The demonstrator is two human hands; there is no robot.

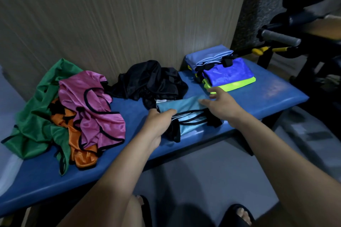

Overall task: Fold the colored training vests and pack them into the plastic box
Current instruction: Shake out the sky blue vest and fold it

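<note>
A partly folded light-blue satin training vest with black trim (186, 114) is lying at the centre of the frame on the padded blue vinyl tabletop (276, 96). The left hand (158, 125) is gripping the vest's near left edge, its fingers (168, 112) curling round the fabric. The right hand (220, 105) is resting on the vest's right side, fingers (206, 101) lying extended and relaxed, pressing flat on the cloth without closing round it.

A stack of folded vests (223, 70) is sitting in the upper right of the frame, near the right hand: a periwinkle one on top at the rear, a royal-blue one over a neon-green one in front. A crumpled black mesh vest (153, 79) is lying just behind the light-blue vest, touching its far edge. At the left of the frame, an unfolded heap is resting on the tabletop: a pink satin vest with black trim (96, 108) over an orange vest (83, 151), with a green vest (36, 112) beneath and around them.

A plastic box is not identifiable in view.
</note>
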